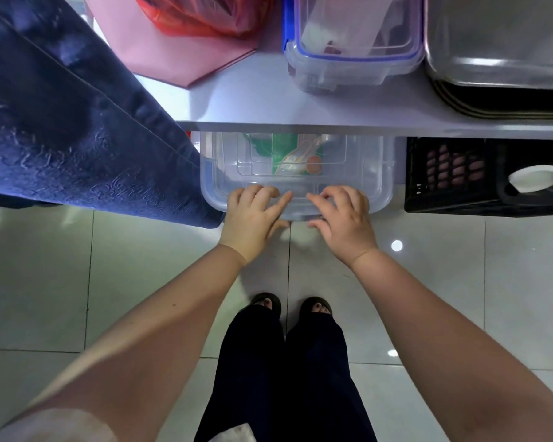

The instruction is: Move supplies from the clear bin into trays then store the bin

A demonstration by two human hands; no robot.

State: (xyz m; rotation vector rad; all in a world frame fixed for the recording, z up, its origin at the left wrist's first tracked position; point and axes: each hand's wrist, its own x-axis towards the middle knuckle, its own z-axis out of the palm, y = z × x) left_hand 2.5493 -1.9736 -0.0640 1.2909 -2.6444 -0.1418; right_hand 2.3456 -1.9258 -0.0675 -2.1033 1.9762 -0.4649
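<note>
The clear bin sits on the tiled floor, mostly tucked under the white worktop, with only its near edge sticking out. The left hand and right hand rest side by side on that near rim, fingers loosely spread and gripping nothing. A black crate stands just right of the bin, and blue cloth hangs at its left.

Bare forearms, dark navy trousers, dark open-toed sandals
</note>
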